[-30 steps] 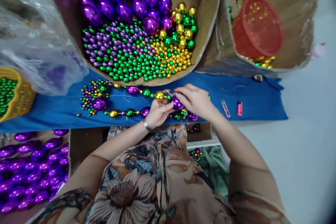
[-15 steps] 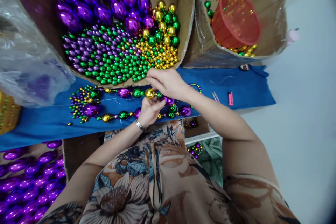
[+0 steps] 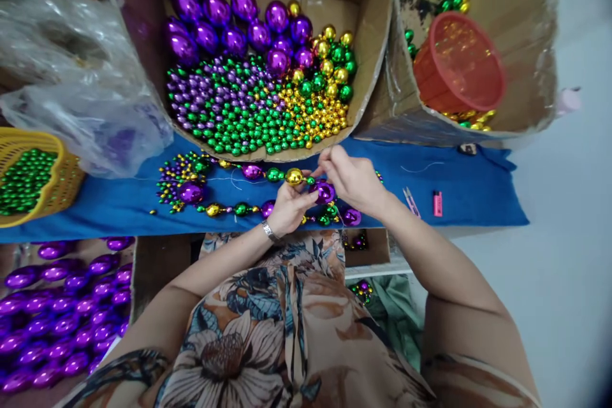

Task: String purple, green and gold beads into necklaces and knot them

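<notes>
1. Many small green beads (image 3: 29,180) lie in a yellow basket (image 3: 68,182), left of the big cardboard box (image 3: 370,57).
2. Purple oval beads (image 3: 62,303) are packed below and to the left of the big cardboard box, lower than the blue cloth (image 3: 482,194).
3. A clear plastic bag (image 3: 71,108) rests just left of the big cardboard box.
4. A heap of small mixed beads (image 3: 171,183) spreads on the cloth, in front of the big cardboard box's left part.
5. The bead strand (image 3: 275,174) runs from beside that heap in two rows, just in front of the big cardboard box, to the hands.
6. The left hand (image 3: 289,207), a metal band (image 3: 270,231) at its wrist, is in front of the big cardboard box, thumb and fingers closed on the strand between a gold bead (image 3: 294,176) and a large purple bead (image 3: 325,191).
7. The right hand (image 3: 354,182) is at the big cardboard box's front right, fingertips bunched near the large purple bead; whether they pinch anything I cannot tell.
8. Small snips (image 3: 411,202) and a pink lighter (image 3: 437,203) lie in front and to the right of the big cardboard box.
9. A second box (image 3: 530,64) just right of the big cardboard box holds a red tub (image 3: 437,84).
</notes>
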`<state>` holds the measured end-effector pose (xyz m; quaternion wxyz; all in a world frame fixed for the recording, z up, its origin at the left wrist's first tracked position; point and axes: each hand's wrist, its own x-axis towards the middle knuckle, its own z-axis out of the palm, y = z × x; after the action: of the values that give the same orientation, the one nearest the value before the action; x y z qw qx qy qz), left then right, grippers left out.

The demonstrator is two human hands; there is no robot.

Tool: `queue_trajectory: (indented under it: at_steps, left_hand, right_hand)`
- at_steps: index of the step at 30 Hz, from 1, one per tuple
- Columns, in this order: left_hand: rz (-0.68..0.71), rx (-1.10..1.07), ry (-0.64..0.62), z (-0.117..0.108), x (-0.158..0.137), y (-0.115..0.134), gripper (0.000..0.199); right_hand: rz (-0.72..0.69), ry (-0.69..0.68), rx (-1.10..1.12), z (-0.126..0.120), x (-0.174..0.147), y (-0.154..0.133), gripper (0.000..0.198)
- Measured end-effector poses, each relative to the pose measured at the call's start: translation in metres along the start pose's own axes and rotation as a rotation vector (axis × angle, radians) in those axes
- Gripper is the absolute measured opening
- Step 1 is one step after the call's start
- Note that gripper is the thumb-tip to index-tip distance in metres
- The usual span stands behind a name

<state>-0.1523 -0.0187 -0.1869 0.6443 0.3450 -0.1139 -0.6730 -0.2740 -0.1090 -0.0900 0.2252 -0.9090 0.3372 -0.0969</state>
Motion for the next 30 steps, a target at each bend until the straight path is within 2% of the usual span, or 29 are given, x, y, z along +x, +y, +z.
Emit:
queue_trajectory:
  at_steps: [2,5,9,11,17,30]
  left_hand:
    - [-0.013,-0.014,0.006,-0.001,-0.001,0.001,0.055]
    - [-0.031,-0.037,0.013,-0.002,-0.001,0.001,0.057]
    - [-0.040,-0.063,0.003,-0.001,-0.001,0.002,0.054]
    - [-0.055,-0.093,0.002,0.000,-0.002,0.004,0.048]
    - [-0.107,-0.194,0.039,0.002,-0.001,0.008,0.041]
    - [-0.104,-0.195,0.074,0.000,0.001,0.006,0.033]
  right_hand:
    - [-0.006,0.034,-0.012,-0.012,-0.007,-0.003,0.038]
    - [-0.051,0.007,-0.188,-0.023,-0.021,-0.001,0.041]
    - [-0.033,-0.078,-0.496,-0.021,-0.042,0.006,0.041]
    - [-0.034,-0.111,-0.580,-0.018,-0.050,0.007,0.040]
    - [-0.053,-0.122,-0.555,-0.013,-0.061,0.011,0.044]
    - [-0.013,-0.193,-0.655,-0.016,-0.064,0.008,0.044]
